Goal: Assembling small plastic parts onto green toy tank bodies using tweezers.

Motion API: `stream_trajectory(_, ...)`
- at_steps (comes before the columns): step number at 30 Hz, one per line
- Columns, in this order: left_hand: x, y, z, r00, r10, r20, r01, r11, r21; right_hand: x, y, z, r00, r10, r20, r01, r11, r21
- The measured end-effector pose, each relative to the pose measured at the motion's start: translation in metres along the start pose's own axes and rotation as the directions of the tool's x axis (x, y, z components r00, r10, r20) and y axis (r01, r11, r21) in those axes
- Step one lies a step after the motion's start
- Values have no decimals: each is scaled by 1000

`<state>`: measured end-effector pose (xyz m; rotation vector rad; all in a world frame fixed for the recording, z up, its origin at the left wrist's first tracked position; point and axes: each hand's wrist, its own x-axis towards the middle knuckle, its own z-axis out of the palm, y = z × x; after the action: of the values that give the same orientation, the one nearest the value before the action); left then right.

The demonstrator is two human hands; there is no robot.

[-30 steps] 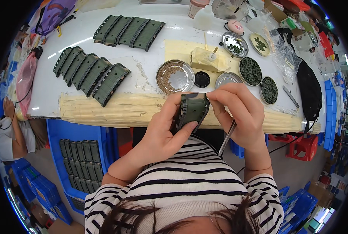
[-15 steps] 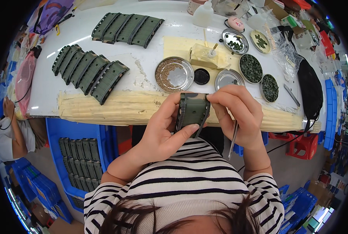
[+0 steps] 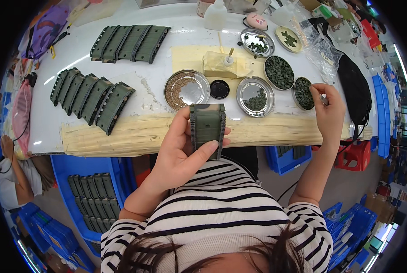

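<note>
Where the table (image 3: 48, 123) ends, blue bins (image 3: 61, 177) stand.

Held segment (image 3: 207, 128): dark green, brown-patched upper end
Chips (image 3: 278, 73): dark green
Shirt (image 3: 221, 209): white, black stripes
Desk (image 3: 135, 73): white
Tray (image 3: 62, 168): blue
Mesh bag (image 3: 22, 113): pink
Stool (image 3: 356, 157): red

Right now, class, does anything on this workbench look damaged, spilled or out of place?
Yes: the white tabletop has a ragged, scuffed patch left of the dish of brown grains, standing out against the glossy surface. The green piece in the left hand shows no obvious damage.
</note>
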<state>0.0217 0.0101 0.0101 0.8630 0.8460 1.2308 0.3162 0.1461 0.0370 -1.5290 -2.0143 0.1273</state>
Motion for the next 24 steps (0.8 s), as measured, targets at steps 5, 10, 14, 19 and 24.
stream_trajectory(5, 1, 2, 2, 999, -54, 0, 54, 998, -36, 7, 20, -9, 995, 76, 64, -70, 994, -85)
stream_trajectory(10, 2, 3, -1, 998, -51, 26, 52, 998, -20, 10, 20, -6, 982, 145, 119, -132, 985, -110)
stream_trajectory(14, 3, 4, 3, 998, -53, -22, 53, 998, -31, 9, 25, 1, 984, 119, 135, -107, 990, -93)
stream_trajectory(19, 2, -1, 2, 999, -22, -35, 21, 1000, -8, 7, 24, 4, 993, 33, 111, -24, 996, -87)
stream_trajectory(24, 2, -2, 1, 999, -21, -31, 20, 1000, -10, 6, 8, 1, 993, -57, 101, 61, 998, -33)
